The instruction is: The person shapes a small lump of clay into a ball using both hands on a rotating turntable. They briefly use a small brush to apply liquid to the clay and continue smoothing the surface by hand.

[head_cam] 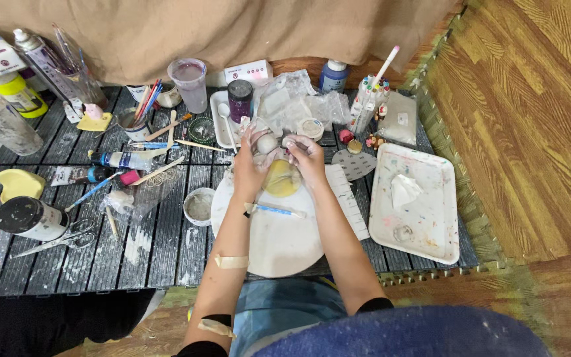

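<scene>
Head view: small whitish ball (267, 143) being gripped by left hand (251, 165); right hand (306, 158) fingers curled, contents indiscernible, above yellow disc (281, 180).

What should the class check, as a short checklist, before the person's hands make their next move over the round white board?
1. Left hand has a grip on the small pale ball: ok.
2. Right hand holds something: cannot tell, its fingers hide it.
3. Yellow disc lies on the round white board, beneath the hands: ok.
4. Blue-handled tool lies flat on the board, apart from both hands: ok.
5. Small grey-filled cup stands upright at the board's left edge: ok.
6. White tray to the right holds only crumpled paper: not ok, a small clear piece lies there too.
</scene>
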